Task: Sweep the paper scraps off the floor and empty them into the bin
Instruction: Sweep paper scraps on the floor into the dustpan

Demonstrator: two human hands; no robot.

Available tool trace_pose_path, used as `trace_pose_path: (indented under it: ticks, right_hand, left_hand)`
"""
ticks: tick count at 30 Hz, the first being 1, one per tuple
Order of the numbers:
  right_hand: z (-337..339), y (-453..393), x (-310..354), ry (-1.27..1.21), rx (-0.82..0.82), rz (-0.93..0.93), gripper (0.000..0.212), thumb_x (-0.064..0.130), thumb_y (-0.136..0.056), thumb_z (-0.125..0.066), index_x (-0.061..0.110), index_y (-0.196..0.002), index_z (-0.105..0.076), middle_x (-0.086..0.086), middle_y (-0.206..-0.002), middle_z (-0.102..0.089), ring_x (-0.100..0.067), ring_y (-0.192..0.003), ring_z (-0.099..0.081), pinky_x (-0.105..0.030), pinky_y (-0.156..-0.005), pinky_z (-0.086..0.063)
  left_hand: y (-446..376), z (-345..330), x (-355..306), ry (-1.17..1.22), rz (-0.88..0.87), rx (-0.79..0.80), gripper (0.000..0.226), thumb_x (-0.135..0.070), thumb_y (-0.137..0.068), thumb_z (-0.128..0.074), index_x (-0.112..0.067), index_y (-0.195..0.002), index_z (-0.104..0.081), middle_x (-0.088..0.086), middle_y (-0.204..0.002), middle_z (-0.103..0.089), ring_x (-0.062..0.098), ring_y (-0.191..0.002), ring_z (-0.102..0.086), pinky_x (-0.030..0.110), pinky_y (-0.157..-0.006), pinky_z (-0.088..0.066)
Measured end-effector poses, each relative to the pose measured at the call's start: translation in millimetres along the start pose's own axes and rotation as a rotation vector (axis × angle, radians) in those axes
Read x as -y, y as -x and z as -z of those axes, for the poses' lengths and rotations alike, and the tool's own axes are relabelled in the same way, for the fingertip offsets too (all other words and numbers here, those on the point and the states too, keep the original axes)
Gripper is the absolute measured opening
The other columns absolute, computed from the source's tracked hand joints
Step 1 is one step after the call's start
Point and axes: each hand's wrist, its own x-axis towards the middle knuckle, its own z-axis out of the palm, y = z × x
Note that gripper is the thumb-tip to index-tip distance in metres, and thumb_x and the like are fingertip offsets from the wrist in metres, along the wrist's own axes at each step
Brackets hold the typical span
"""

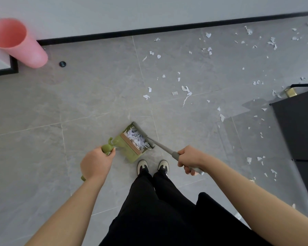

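1. Grey tiled floor (96, 96); white paper scraps (186, 91) scattered over its upper right part, well apart from the bin.
2. Black cabinet (299, 130) at right edge; scraps lie near its base.
3. Pink bin (16, 41) at upper left, by the wall; its open mouth faces the camera.
4. Green dustpan (130, 150) on the floor just ahead of the shoes (152, 166); a heap of scraps inside; grey broom (160, 144) head at its mouth.
5. Left hand (96, 164) curled round the green dustpan handle; right hand (190, 159) curled round the broom handle.
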Motion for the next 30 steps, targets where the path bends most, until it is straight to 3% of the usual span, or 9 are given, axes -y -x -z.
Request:
trace_pose_path:
  ticks: [9, 14, 17, 21, 30]
  right_hand:
    - [35, 12, 13, -0.009, -0.079, 0.029, 0.038, -0.005, -0.084, -0.048, 0.001, -0.12, -0.058, -0.01, -0.064, -0.046, -0.019, -0.044, -0.043, -0.019, -0.04, -0.033]
    - [57, 11, 22, -0.008, -0.138, 0.069, 0.036, 0.0, -0.085, -0.048, 0.004, -0.119, -0.06, -0.018, -0.074, -0.057, -0.022, -0.05, -0.046, -0.022, -0.041, -0.036]
    - [74, 14, 30, -0.058, -0.176, 0.073, 0.034, -0.003, -0.086, -0.05, 0.005, -0.118, -0.059, -0.011, -0.062, -0.049, -0.02, -0.047, -0.044, -0.02, -0.041, -0.035]
    - [99, 8, 39, -0.168, -0.226, 0.058, 0.029, -0.005, -0.087, -0.048, 0.001, -0.113, -0.06, -0.008, -0.068, -0.045, -0.018, -0.047, -0.041, -0.018, -0.039, -0.032]
    - [194, -34, 53, -0.454, -0.351, -0.017, 0.021, -0.004, -0.087, -0.048, -0.003, -0.104, -0.059, -0.008, -0.073, -0.042, -0.016, -0.045, -0.036, -0.015, -0.037, -0.028]
  left_hand:
    - [-16, 10, -13, 0.109, 0.052, -0.013, 0.039, -0.048, -0.088, -0.064, -0.011, -0.075, -0.066, 0.011, -0.066, -0.062, 0.031, -0.062, -0.051, 0.033, -0.057, -0.043]
    - [-30, 19, -31, 0.156, 0.071, -0.042, 0.04, -0.046, -0.089, -0.064, -0.012, -0.069, -0.06, 0.01, -0.064, -0.057, 0.03, -0.062, -0.045, 0.032, -0.058, -0.037]
    - [-42, 22, -45, 0.185, 0.072, -0.049, 0.038, -0.046, -0.089, -0.064, -0.013, -0.069, -0.059, 0.015, -0.07, -0.063, 0.031, -0.064, -0.047, 0.033, -0.059, -0.038]
    - [-57, 25, -65, 0.199, 0.071, -0.073, 0.038, -0.047, -0.088, -0.063, -0.011, -0.077, -0.066, 0.018, -0.078, -0.067, 0.04, -0.076, -0.06, 0.033, -0.061, -0.039]
    - [-100, 35, -124, 0.165, 0.101, -0.128, 0.043, -0.047, -0.089, -0.063, -0.005, -0.083, -0.069, 0.023, -0.085, -0.067, 0.044, -0.083, -0.062, 0.034, -0.064, -0.038]
